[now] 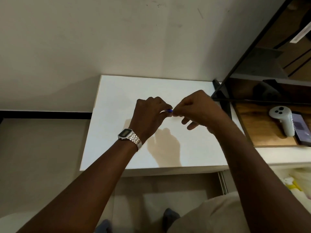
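Note:
Both hands meet above the middle of a white table [121, 98]. My left hand [149, 116], with a silver watch on its wrist, has its fingers curled round a small blue object [170, 110]; only the object's tip shows between the two hands. My right hand [198, 109] pinches the same blue object from the right with thumb and forefinger, its other fingers hanging loosely below. Most of the object is hidden by the fingers, so I cannot tell what it is.
A dark metal-framed shelf [239, 64] stands at the right, against the table. On its wooden board [252, 128] lie a white controller [282, 120] and a purple box [301, 128]. A pale wall rises behind. Floor and my feet show below the table's front edge.

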The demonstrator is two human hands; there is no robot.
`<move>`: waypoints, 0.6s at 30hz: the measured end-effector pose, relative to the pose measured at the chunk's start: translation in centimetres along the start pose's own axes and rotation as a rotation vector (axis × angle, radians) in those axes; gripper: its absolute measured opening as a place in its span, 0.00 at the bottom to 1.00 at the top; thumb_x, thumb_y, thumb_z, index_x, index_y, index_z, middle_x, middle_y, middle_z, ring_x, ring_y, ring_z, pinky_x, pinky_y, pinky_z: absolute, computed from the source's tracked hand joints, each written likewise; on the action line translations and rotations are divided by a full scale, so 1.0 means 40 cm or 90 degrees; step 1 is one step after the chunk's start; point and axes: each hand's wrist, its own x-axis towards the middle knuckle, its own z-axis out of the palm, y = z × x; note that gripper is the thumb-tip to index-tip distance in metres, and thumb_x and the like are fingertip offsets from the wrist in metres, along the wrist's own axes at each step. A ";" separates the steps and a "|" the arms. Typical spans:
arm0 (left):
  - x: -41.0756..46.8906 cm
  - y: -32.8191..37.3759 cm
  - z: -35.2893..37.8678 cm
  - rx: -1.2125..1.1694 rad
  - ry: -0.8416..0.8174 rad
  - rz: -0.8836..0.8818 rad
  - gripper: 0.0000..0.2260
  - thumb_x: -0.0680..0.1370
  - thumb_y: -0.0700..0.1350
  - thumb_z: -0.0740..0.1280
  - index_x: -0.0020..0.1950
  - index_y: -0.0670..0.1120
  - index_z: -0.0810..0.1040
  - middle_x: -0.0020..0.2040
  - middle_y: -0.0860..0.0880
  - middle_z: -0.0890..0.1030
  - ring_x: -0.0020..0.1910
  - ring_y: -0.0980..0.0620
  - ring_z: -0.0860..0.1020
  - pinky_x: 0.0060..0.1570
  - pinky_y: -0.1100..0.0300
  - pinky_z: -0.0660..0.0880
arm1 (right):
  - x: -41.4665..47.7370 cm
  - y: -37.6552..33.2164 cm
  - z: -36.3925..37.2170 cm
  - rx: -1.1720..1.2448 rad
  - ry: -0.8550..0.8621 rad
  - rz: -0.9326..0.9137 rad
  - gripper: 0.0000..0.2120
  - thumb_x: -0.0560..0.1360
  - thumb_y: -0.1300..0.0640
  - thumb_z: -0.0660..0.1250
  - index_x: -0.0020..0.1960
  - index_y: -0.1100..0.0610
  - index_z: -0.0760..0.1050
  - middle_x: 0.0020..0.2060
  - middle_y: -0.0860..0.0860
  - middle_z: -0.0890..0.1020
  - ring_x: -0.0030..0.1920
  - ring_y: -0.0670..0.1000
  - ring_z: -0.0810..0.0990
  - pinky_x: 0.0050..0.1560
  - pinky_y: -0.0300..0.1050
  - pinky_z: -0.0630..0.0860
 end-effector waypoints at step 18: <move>0.044 0.015 -0.055 -0.446 -0.260 -0.134 0.09 0.81 0.46 0.71 0.57 0.46 0.87 0.56 0.47 0.88 0.52 0.51 0.87 0.64 0.54 0.79 | 0.036 0.034 -0.014 0.365 0.093 -0.217 0.20 0.81 0.62 0.70 0.71 0.50 0.74 0.50 0.56 0.89 0.48 0.55 0.90 0.48 0.53 0.88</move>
